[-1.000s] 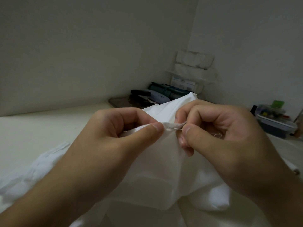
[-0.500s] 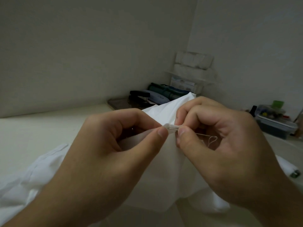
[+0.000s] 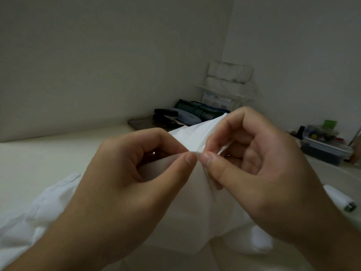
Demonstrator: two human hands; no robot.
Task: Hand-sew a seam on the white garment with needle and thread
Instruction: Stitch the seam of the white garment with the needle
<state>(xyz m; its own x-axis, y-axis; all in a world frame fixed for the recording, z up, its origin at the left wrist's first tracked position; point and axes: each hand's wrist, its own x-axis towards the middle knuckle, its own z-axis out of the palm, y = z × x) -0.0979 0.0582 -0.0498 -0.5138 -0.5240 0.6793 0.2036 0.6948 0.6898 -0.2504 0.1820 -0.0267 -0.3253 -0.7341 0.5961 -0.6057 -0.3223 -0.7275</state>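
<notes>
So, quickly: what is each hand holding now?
Left hand: pinches the white garment edge.
Right hand: pinches the garment edge; needle blurred, grip unclear.

white garment (image 3: pixel 191 202), cream table (image 3: pixel 48 163)

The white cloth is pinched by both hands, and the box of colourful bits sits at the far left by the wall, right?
Not quite. The head view shows the box of colourful bits at the far right, not the left. The rest holds: the left hand and the right hand both pinch the white cloth at its raised fold.
</notes>
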